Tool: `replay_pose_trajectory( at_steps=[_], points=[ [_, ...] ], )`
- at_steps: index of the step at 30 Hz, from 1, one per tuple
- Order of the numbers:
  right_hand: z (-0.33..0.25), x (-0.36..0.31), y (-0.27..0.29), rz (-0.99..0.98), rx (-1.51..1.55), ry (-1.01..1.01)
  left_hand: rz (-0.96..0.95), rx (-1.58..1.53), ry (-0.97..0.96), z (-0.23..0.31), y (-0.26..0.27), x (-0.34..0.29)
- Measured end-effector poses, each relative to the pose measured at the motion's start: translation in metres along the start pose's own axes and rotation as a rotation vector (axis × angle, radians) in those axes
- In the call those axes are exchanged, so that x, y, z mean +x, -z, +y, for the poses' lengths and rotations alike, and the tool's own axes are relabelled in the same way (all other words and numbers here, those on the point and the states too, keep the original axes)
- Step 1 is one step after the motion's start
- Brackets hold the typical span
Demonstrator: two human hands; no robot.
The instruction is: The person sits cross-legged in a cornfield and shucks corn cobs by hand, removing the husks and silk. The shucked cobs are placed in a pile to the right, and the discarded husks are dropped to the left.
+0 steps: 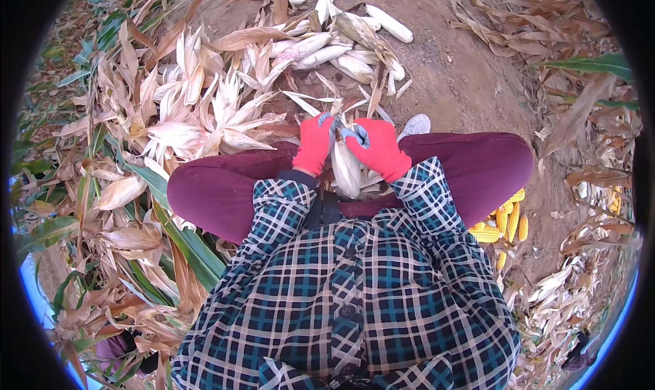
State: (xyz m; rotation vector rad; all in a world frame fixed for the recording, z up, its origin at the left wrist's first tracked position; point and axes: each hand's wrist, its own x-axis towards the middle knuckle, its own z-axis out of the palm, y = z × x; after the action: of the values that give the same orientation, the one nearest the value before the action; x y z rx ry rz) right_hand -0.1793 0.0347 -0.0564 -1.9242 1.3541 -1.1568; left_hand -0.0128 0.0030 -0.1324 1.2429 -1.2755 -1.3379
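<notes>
Both my hands wear red gloves with grey fingertips and meet in front of me, between my bent knees. An ear of corn, still in its pale husk, is held between them with its thick end pointing toward my body. My left hand pinches the husk at the far tip of the ear. Close beside it, my right hand has its fingers curled around the same end. Loose strips of husk stick out past my fingers. What exactly each fingertip grips is partly hidden.
Beyond my hands lies a pile of corn ears in husks on bare soil. Peeled husks spread at the left, with green leaves nearer. Bare yellow cobs lie by my right knee. Dry stalks and leaves cover the far right.
</notes>
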Motion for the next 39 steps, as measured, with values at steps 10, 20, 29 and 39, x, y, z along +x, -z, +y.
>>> replay_pose_trajectory(
  at_steps=[10, 20, 29, 39],
  points=[
    [0.02, 0.022, -0.021, 0.27, 0.155, 0.122, 0.095, -0.658, 0.284, 0.009, 0.002, 0.026],
    [0.006, 0.013, -0.042, -0.202, 0.867, -0.493, 0.095, -0.898, 0.621, -0.032, 0.011, 0.069],
    [-0.008, -0.077, 0.014, -0.319, 0.382, -0.414, 0.58, -0.646, 0.215, -0.046, 0.143, 0.104],
    [0.062, 0.005, -0.009, 0.329, 0.553, -0.687, 0.625, -0.884, -0.128, 0.048, 0.125, 0.085]
  ],
)
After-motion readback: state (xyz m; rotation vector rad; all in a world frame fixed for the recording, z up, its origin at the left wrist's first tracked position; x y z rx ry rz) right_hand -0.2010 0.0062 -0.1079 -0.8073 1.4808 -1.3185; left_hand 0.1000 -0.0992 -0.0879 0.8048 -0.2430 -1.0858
